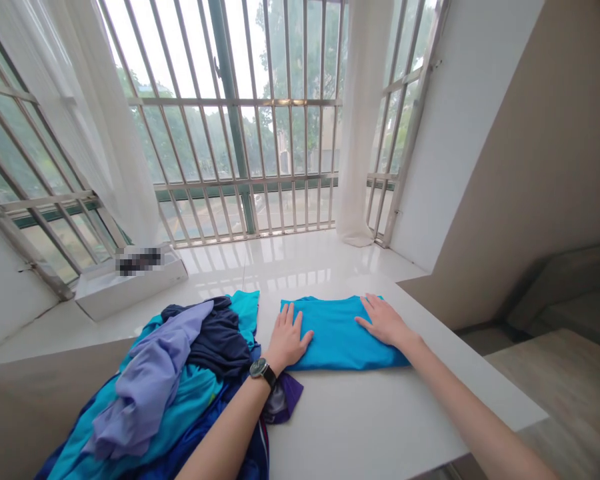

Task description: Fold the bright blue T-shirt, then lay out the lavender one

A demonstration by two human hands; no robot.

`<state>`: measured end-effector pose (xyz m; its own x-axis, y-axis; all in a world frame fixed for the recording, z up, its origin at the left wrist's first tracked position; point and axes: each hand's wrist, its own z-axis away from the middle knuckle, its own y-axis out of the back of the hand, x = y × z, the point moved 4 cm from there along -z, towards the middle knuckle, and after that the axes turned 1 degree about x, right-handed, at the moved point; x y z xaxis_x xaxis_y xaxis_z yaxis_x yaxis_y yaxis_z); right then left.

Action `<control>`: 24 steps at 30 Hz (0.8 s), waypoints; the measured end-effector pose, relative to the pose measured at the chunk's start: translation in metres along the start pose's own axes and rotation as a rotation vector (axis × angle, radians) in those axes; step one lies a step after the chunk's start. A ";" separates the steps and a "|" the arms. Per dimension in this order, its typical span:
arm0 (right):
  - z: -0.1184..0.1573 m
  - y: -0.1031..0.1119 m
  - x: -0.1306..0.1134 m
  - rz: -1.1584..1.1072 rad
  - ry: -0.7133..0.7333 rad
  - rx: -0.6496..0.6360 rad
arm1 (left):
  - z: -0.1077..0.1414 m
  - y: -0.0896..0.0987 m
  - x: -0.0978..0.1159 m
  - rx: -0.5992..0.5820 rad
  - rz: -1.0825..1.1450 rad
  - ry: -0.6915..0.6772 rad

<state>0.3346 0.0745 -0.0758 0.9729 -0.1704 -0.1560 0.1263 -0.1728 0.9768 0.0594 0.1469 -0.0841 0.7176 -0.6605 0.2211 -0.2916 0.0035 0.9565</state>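
A bright blue garment (340, 337) lies folded into a flat rectangle on the white sill. My left hand (286, 339) rests on its left end, fingers spread and pointing away from me. On its right end lies my right hand (381, 320), also with fingers apart and palm down. Neither hand grips the cloth. Just left of my left wrist, which wears a black-strapped watch (263, 371), sits a heap of loose clothes: a lavender garment (150, 380) on top, a navy one (220, 343) and turquoise cloth (197, 385). A purple piece (292, 395) pokes out under my left forearm.
The white sill (360, 420) ends in an edge at the right, above a lower floor. A white box (130, 283) stands at the left by the window. Metal bars (250, 103) and white curtains (363, 133) line the back. The clothes heap hangs over the near left edge.
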 end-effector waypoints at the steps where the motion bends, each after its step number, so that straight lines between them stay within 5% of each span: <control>1: -0.003 -0.012 0.013 -0.009 -0.035 -0.027 | 0.001 -0.003 -0.003 -0.025 0.013 0.026; 7: -0.013 -0.041 0.057 -0.072 -0.061 -0.041 | 0.002 -0.010 -0.010 -0.042 0.043 0.090; 11: -0.017 -0.034 0.054 -0.040 -0.076 -0.024 | 0.000 -0.006 -0.008 -0.089 0.056 0.105; 16: -0.019 -0.019 0.039 0.108 -0.159 0.166 | -0.021 0.017 -0.013 -0.097 0.039 0.087; 19: -0.030 -0.022 0.028 0.071 -0.187 0.189 | -0.041 0.027 -0.029 -0.044 0.053 0.092; 24: -0.046 -0.039 0.029 0.022 -0.217 0.168 | -0.057 0.018 -0.063 0.011 0.114 0.172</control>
<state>0.3671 0.1213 -0.1120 0.9086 -0.3766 -0.1805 0.0542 -0.3223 0.9451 0.0452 0.2315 -0.0696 0.7766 -0.5185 0.3578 -0.3833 0.0619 0.9216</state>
